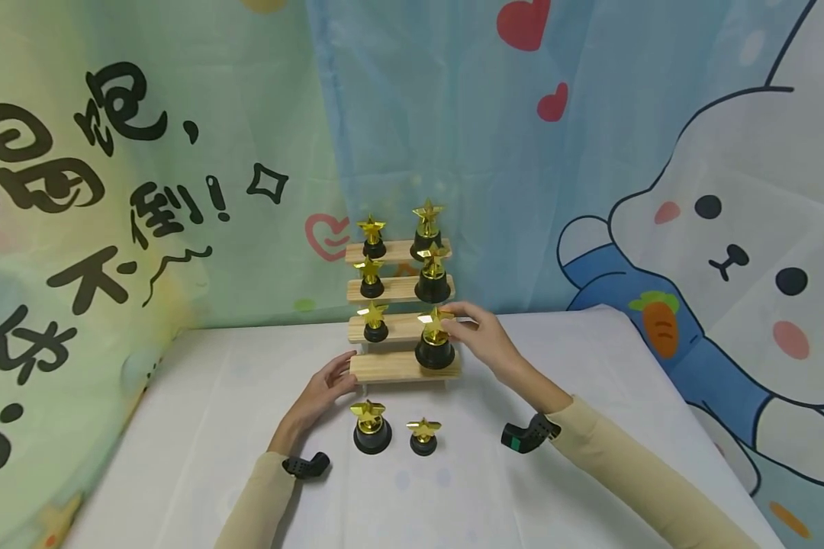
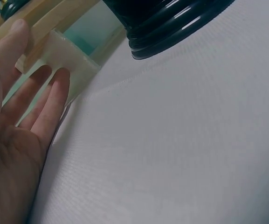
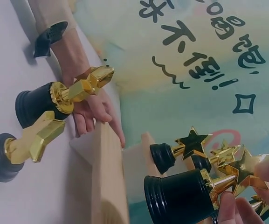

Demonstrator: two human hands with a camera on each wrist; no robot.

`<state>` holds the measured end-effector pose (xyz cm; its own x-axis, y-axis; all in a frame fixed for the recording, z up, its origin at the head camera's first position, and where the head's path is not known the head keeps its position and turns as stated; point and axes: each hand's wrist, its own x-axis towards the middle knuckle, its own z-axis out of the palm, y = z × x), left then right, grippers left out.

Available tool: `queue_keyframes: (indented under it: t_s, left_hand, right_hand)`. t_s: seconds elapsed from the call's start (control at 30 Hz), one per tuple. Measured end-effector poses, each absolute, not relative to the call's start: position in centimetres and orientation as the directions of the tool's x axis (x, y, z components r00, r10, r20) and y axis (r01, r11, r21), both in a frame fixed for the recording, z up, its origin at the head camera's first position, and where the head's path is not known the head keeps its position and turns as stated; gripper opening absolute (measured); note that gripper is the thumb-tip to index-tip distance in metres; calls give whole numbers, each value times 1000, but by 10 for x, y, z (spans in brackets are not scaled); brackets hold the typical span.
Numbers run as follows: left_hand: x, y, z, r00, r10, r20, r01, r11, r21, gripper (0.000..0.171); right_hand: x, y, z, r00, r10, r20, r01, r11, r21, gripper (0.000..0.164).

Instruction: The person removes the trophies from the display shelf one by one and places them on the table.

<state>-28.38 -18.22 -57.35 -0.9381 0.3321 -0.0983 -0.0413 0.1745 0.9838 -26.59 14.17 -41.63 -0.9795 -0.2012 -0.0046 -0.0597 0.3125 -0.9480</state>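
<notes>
At the right end of the lowest board of a tiered wooden display rack [image 1: 384,368], a trophy [image 1: 435,354] with a black base stands upright. My right hand [image 1: 484,343] pinches its gold star, thumb and fingers visible in the right wrist view on the trophy [image 3: 178,198]. At the other end of that board is my left hand [image 1: 324,390]. In the left wrist view its thumb [image 2: 17,35] lies against the board's edge, and the fairly straight fingers touch the pale side support [image 2: 71,58]. In front of the rack stand a larger trophy [image 1: 372,435] and a smaller trophy [image 1: 423,440].
Smaller trophies [image 1: 375,328] line the left of the upper boards, and larger ones [image 1: 432,284] the right. A white cloth [image 1: 508,503] covers the table. Behind the rack hangs a printed curtain [image 1: 412,99] with a cartoon figure at right.
</notes>
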Motion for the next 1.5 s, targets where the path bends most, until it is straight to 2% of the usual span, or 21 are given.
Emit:
queue_keyframes:
  t_s: [0.53,0.87,1.17,1.5]
  left_hand:
    - [-284,-183,-574,-936,341,-85,-35,150,988,61]
    - [-284,-183,-574,-936,341,-89,-42,144,989,59]
    - [-285,-184,-575,-939,332,-89,-32,174,984,62]
    - [-288,-186,-580,-930,363,-46,0,127,992,64]
  right_hand:
    - [-252,154,-420,-980,-195,-45,-23,333,-943,43]
    - [-235,160,-421,-976,-214,-35,-30,293,-956,42]
    - [-221,169,-426,-976,-208,-58,-10,314,-949,43]
    - [-204,178,-433,-976,-198,-96,27,326,-945,43]
